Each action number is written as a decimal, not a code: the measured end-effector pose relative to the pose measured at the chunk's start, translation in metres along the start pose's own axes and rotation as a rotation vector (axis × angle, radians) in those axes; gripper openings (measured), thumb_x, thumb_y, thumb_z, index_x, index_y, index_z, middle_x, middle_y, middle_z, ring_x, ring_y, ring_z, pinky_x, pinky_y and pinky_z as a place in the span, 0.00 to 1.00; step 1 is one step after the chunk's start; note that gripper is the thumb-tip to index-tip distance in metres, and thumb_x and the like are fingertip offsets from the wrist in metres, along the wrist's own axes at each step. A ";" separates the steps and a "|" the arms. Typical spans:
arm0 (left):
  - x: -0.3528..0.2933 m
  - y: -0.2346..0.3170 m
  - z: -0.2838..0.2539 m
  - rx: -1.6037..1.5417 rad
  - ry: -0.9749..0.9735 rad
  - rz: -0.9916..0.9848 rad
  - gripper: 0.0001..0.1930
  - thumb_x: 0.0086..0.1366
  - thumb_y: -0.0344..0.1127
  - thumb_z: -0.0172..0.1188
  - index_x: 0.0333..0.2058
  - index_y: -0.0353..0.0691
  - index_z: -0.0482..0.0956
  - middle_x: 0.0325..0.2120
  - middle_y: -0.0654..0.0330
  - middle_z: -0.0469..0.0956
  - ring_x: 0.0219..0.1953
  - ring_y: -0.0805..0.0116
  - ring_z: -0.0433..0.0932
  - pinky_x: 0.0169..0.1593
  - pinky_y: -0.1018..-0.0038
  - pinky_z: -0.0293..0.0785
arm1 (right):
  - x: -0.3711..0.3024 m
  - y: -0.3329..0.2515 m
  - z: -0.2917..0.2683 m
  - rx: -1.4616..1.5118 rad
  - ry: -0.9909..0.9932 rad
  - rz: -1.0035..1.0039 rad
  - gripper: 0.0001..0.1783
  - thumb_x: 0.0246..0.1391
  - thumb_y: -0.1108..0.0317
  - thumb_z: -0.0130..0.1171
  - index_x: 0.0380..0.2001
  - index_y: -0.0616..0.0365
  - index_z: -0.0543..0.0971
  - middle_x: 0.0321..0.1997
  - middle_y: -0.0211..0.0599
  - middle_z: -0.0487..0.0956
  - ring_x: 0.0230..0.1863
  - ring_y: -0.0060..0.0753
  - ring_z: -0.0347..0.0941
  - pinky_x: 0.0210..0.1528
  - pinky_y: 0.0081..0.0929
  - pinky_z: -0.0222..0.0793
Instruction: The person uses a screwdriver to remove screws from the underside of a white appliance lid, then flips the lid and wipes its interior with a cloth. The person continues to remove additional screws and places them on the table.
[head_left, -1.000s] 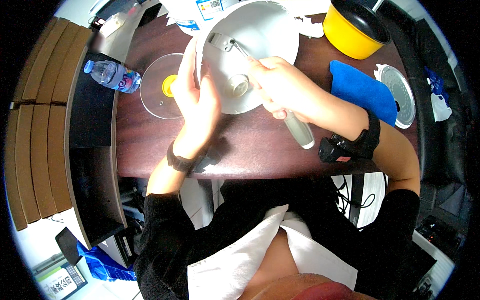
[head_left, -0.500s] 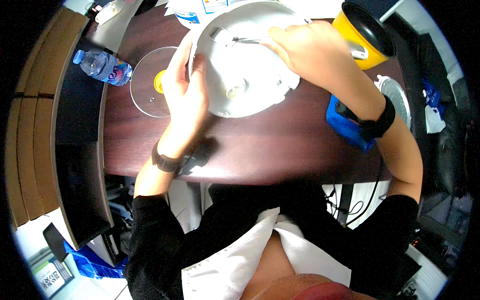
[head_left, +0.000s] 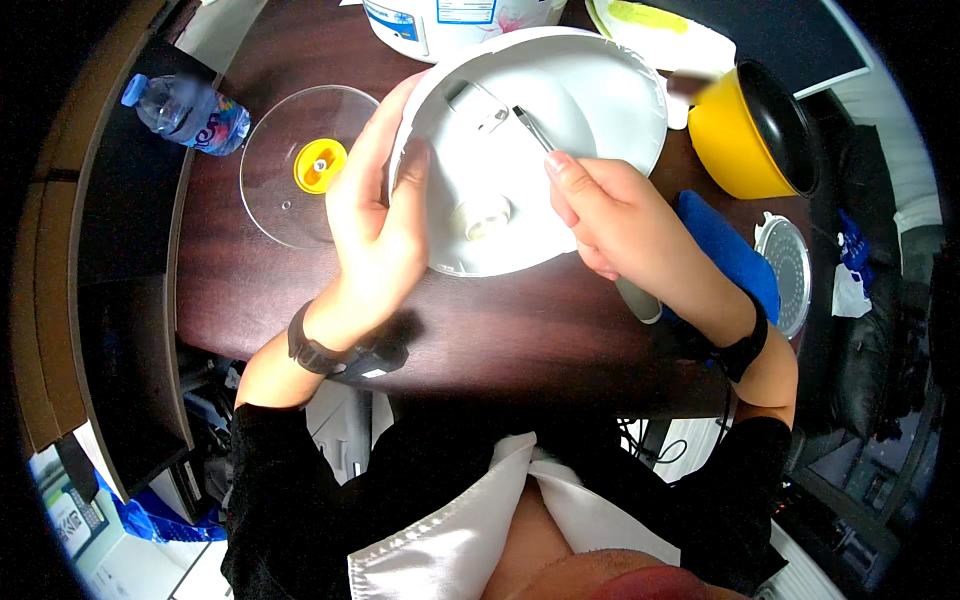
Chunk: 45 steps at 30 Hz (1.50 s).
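Observation:
My left hand (head_left: 385, 200) grips the left rim of a white round shell (head_left: 540, 240), thumb inside and fingers behind. The shell is tilted toward me. Inside it are a rectangular slot with a small metal clip (head_left: 490, 121) and a raised round collar (head_left: 482, 217). My right hand (head_left: 610, 205) is closed around the grey handle of a screwdriver (head_left: 535, 130), whose end sticks out below the palm. Its metal shaft points up and left, the dark tip near the clip; whether it touches the shell I cannot tell.
A glass lid (head_left: 270, 125) with a yellow knob and a water bottle (head_left: 195, 115) are at left. Behind the shell stands a white tub (head_left: 465, 25). A yellow pot (head_left: 745, 135), blue cloth (head_left: 725, 240) and perforated metal disc (head_left: 787, 270) are at right.
My right hand has moved down and nearer, turning the screwdriver from nearly level to a slant. The shell remains in my left hand, and the whole view has shifted slightly.

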<state>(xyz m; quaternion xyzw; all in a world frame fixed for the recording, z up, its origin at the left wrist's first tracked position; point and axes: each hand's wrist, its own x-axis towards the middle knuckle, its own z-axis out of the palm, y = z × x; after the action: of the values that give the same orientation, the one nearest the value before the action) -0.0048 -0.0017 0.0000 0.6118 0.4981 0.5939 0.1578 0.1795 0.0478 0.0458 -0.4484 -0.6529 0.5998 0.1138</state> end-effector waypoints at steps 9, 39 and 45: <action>0.000 -0.002 0.001 -0.026 0.023 0.018 0.20 0.58 0.20 0.44 0.51 0.30 0.65 0.45 0.52 0.72 0.48 0.68 0.70 0.52 0.75 0.63 | 0.004 0.002 0.011 0.102 -0.006 0.001 0.23 0.63 0.53 0.33 0.17 0.53 0.60 0.08 0.19 0.53 0.07 0.14 0.48 0.10 0.14 0.48; 0.015 -0.003 -0.007 -0.223 -0.124 -0.018 0.20 0.59 0.19 0.43 0.51 0.32 0.66 0.47 0.56 0.70 0.50 0.71 0.67 0.54 0.77 0.59 | -0.015 -0.003 0.031 0.411 -0.056 0.016 0.21 0.62 0.53 0.33 0.21 0.55 0.62 0.10 0.24 0.55 0.09 0.20 0.58 0.13 0.17 0.56; 0.019 -0.006 -0.010 -0.283 -0.166 -0.053 0.19 0.60 0.20 0.43 0.51 0.33 0.66 0.47 0.58 0.70 0.51 0.73 0.66 0.54 0.78 0.59 | -0.009 0.004 0.044 0.645 -0.128 -0.081 0.22 0.62 0.53 0.33 0.21 0.56 0.63 0.11 0.28 0.60 0.12 0.26 0.64 0.14 0.20 0.61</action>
<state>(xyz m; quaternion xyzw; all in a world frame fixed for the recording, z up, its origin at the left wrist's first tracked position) -0.0203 0.0123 0.0087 0.6170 0.4105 0.6013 0.2987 0.1564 0.0114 0.0342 -0.3242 -0.4523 0.7976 0.2326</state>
